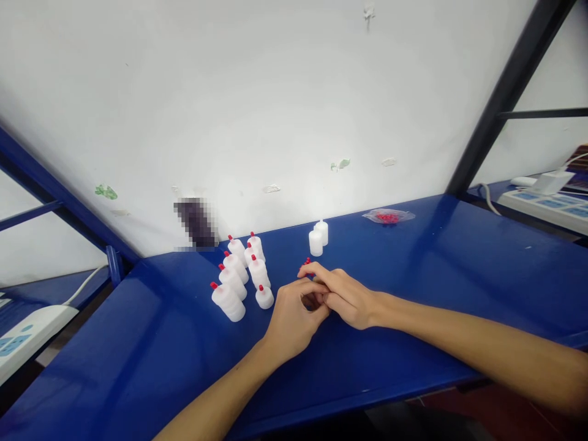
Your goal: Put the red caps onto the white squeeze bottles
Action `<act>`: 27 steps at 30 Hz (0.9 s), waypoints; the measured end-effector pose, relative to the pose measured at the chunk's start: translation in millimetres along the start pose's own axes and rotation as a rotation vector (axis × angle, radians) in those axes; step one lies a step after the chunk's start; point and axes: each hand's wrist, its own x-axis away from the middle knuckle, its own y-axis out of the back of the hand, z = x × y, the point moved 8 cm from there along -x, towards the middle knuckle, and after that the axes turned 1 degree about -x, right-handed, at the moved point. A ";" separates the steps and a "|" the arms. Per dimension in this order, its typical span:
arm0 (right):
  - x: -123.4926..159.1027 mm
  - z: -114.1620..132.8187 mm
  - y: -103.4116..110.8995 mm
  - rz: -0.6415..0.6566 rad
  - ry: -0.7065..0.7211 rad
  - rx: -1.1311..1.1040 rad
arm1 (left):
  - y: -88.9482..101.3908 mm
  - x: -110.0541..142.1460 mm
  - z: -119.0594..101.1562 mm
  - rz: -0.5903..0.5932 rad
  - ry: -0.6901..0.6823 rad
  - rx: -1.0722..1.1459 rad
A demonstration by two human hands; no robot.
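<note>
My left hand (294,315) and my right hand (351,297) meet over the front middle of the blue table (395,361). Thumb and fingers of both are pinched together at the fingertips. Whatever lies between them is hidden. Just beyond the fingers is a small pile of red caps (307,263), partly covered by my right hand. To the left of my hands stand several small white bottles (232,282) in two rough rows, with red caps on their tips. Two white bottles (316,242) without red caps stand upright behind the pile.
A clear plastic bag (388,217) with red pieces lies near the wall at the back right. A pixelated dark object (197,222) leans at the wall. Power strips (546,202) lie beyond the table's right side and at far left. Metal frame posts (500,104) flank the table.
</note>
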 end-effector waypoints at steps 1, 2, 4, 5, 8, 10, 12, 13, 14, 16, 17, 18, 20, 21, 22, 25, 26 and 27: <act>0.0 0.5 0.5 0.000 0.023 -0.010 | -0.1 0.2 2.1 -0.016 0.006 0.004; 0.1 1.3 0.6 0.004 0.048 -0.018 | -0.4 0.5 3.7 -0.029 0.009 0.003; 0.5 3.1 0.6 0.016 0.091 -0.029 | -1.2 1.6 5.0 -0.050 0.003 -0.003; 0.8 3.7 0.4 0.023 0.106 -0.037 | -1.8 2.2 4.6 -0.055 -0.006 -0.004; 1.3 5.1 0.5 0.031 0.137 -0.072 | -2.9 3.8 1.2 -0.059 -0.040 -0.023; 1.2 5.6 0.7 0.020 0.162 -0.088 | -2.4 4.1 -0.7 -0.066 -0.053 -0.057; 0.8 5.7 1.8 -0.012 0.191 -0.098 | -1.3 3.7 -1.3 -0.076 -0.054 -0.094; 0.6 5.4 2.3 -0.031 0.203 -0.106 | -0.9 3.4 -1.0 -0.079 -0.052 -0.104; 0.5 4.6 2.8 -0.049 0.210 -0.117 | -0.7 2.9 -0.5 -0.081 -0.050 -0.107; -0.2 1.9 2.9 -0.072 0.203 -0.134 | -1.0 2.0 0.9 -0.075 -0.045 -0.098; -0.5 0.6 2.8 -0.078 0.196 -0.136 | -1.4 1.6 1.6 -0.070 -0.044 -0.091; -1.0 -0.5 2.6 -0.080 0.188 -0.134 | -1.8 1.1 2.1 -0.065 -0.044 -0.088; -1.8 -1.7 2.8 -0.086 0.175 -0.130 | -2.4 0.5 3.0 -0.059 -0.044 -0.092; -2.2 -2.2 3.1 -0.090 0.166 -0.131 | -2.5 0.3 3.3 -0.058 -0.045 -0.097; -2.6 -2.9 3.4 -0.095 0.154 -0.135 | -2.5 0.2 3.7 -0.060 -0.046 -0.102; -2.5 -6.0 4.0 -0.122 0.110 -0.169 | -3.9 0.4 4.5 -0.063 -0.054 -0.119; -2.0 -7.3 3.9 -0.133 0.096 -0.190 | -5.0 0.6 4.5 -0.061 -0.058 -0.119; -1.5 -8.5 3.6 -0.142 0.086 -0.215 | -6.2 0.8 4.0 -0.059 -0.064 -0.116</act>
